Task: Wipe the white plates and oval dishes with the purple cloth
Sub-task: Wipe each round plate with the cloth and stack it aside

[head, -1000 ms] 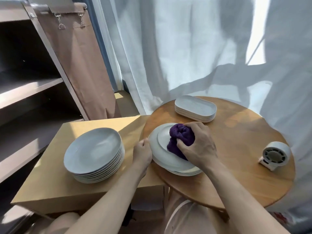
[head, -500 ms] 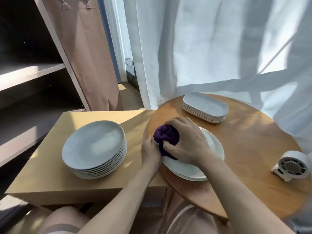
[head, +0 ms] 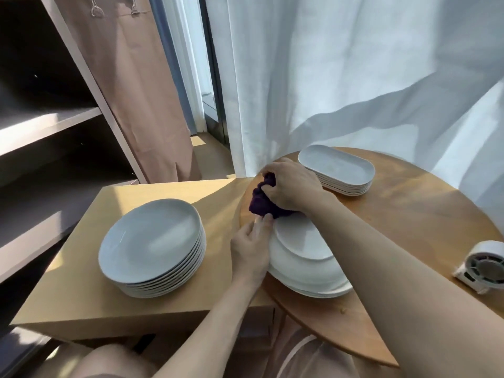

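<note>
The purple cloth [head: 261, 203] is soft and light, a thing to bunch in the fist, and that is how the right hand [head: 291, 186] has it: fingers curled tight round a dark, crumpled wad that is pressed on the far left rim of the top plate [head: 300, 238]. That plate lies on a short stack of white plates [head: 308, 276] at the near left edge of the round table [head: 409, 214]. The left hand [head: 251, 249] lies against the stack's left rim, fingers fairly straight and reaching up almost to the cloth; the thumb is hidden, so whether it hooks the edge cannot be told. The plates look glazed, smooth, plain white and shallow, with a wide flat well. I judge them stiff, slippery under a rubbing cloth, heavy when stacked and liable to chip, so the rim is the place to hold, with the other hand bracing so the stack does not slide off the table edge. A stack of oval dishes [head: 338, 167], white with rounded ends and low walls, stands at the far side, just beyond the right hand. A taller stack of round plates [head: 152, 241] sits on the pale square table [head: 81, 282] to the left, and a small white fan [head: 488, 266] at the right.
</note>
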`<state>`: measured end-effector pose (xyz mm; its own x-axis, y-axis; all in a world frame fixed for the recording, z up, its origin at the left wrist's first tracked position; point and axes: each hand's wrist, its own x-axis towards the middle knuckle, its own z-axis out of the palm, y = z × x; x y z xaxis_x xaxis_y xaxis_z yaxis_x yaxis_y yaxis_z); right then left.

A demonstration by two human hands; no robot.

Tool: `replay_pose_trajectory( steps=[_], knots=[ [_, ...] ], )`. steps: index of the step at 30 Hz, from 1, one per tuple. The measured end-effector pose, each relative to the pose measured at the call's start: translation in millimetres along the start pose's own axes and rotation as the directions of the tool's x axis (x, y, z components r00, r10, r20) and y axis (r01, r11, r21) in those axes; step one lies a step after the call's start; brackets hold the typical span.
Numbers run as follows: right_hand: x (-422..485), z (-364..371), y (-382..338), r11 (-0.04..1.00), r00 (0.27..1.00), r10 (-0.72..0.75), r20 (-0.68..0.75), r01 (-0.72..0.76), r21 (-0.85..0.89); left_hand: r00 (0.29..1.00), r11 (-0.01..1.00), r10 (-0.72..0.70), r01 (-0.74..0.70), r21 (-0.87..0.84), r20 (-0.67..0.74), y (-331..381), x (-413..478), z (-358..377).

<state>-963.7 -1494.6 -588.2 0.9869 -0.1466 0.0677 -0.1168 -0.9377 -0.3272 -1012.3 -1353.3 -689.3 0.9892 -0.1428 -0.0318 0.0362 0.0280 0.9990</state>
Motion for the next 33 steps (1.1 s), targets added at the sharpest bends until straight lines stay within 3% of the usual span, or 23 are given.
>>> replay_pose_trajectory(
  steps=[6,11,17,25,33],
  knots=[
    [-10.7,-0.5,82.7,0.959,0.963,0.262,-0.057,-0.253,0.13,0.995,0.991,0.046,-0.035,0.125,-0.084,-6.6,-0.8,3.2],
    [-68.8,1.3,119.6,0.934,0.944,0.292,-0.156,-0.246,0.26,0.99,0.983,0.058,-0.034,0.18,-0.128,-8.3,-2.1,4.5],
    [-150.6,2.2,100.0,0.944,0.942,0.248,-0.226,-0.183,0.275,0.99,0.987,0.017,0.006,0.163,-0.142,-11.5,2.6,3.4],
    [-203.6,3.5,58.2,0.996,0.998,-0.052,-0.021,0.054,0.066,1.0,0.979,-0.021,0.021,0.202,0.0,0.2,12.6,-3.3],
    [-174.6,15.1,25.6,0.987,0.976,-0.157,-0.151,0.147,-0.072,0.972,0.99,-0.138,0.144,-0.015,0.191,11.9,5.7,-12.3]
  ],
)
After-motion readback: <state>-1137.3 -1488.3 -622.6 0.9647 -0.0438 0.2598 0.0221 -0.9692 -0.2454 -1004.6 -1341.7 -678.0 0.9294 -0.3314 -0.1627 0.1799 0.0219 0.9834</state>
